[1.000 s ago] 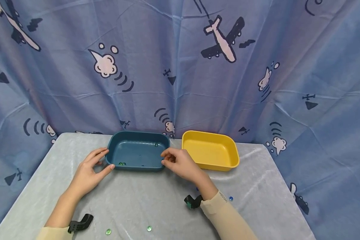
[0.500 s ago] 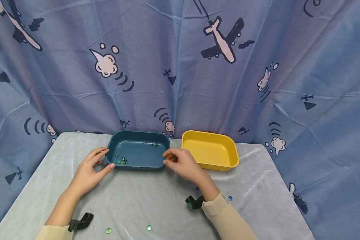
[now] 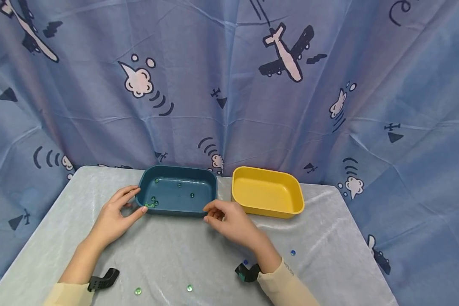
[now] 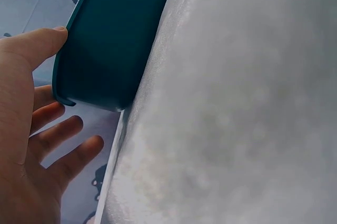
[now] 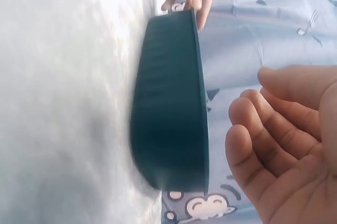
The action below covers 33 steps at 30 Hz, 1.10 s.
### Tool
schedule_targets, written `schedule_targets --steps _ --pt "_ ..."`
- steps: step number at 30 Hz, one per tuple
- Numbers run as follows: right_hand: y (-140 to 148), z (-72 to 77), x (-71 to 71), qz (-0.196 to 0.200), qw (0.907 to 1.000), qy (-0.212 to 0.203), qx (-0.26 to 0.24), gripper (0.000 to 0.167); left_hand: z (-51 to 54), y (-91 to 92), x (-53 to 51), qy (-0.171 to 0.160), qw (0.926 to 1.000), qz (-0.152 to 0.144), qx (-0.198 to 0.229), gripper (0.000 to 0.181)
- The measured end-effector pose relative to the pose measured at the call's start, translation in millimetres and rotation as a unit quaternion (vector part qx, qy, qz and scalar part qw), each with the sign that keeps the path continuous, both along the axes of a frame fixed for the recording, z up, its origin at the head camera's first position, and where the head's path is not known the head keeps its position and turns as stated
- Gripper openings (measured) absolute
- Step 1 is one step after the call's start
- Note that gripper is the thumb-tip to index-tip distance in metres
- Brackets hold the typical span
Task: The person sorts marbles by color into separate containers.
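A dark teal tray [image 3: 176,211] lies on the cloth-covered table, with several small green glass marbles [image 3: 151,204] inside, most of them bunched near its front left corner. My left hand [image 3: 116,216] spans that corner; in the left wrist view its thumb [image 4: 52,37] touches the rim, and the other fingers spread loosely around the end. My right hand [image 3: 229,221] hovers at the tray's front right corner with loosely bent fingers. Seen from the right wrist, that hand [image 5: 289,134] holds nothing and is apart from the tray wall [image 5: 168,108].
To the right stands a yellow tray [image 3: 269,211], with no marbles visible in it. Two green marbles [image 3: 189,288] lie near the front of the table. Two blue marbles [image 3: 293,252] lie by the right forearm. A patterned blue curtain [image 3: 229,85] hangs behind the table.
Marbles inside the teal tray have rolled to different spots, with more of them visible than a second ago. My right hand has shifted toward me, away from the tray's right end. The left hand stays put.
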State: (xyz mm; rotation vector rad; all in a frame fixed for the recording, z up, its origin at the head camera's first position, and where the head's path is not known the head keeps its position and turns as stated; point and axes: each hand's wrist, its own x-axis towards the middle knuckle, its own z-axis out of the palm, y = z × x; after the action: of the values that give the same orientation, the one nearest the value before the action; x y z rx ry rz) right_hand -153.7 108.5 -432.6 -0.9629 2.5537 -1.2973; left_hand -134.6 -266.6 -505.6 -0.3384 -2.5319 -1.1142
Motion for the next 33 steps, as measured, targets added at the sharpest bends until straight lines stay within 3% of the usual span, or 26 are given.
schedule_targets --steps 14,23,33 --pt "-8.0 -3.8 41.8 0.058 0.9973 -0.042 0.015 0.012 0.2 1.7 1.0 -0.007 1.0000 -0.001 -0.002 0.064" --pt "-14.4 -16.1 65.8 0.132 0.9892 -0.053 0.036 0.014 1.6 1.0 0.8 -0.011 0.9999 -0.001 -0.005 0.064" --pt "-18.6 -29.8 81.1 0.173 0.9788 -0.071 0.083 0.014 1.5 1.0 0.4 -0.008 1.0000 0.002 -0.003 0.064"
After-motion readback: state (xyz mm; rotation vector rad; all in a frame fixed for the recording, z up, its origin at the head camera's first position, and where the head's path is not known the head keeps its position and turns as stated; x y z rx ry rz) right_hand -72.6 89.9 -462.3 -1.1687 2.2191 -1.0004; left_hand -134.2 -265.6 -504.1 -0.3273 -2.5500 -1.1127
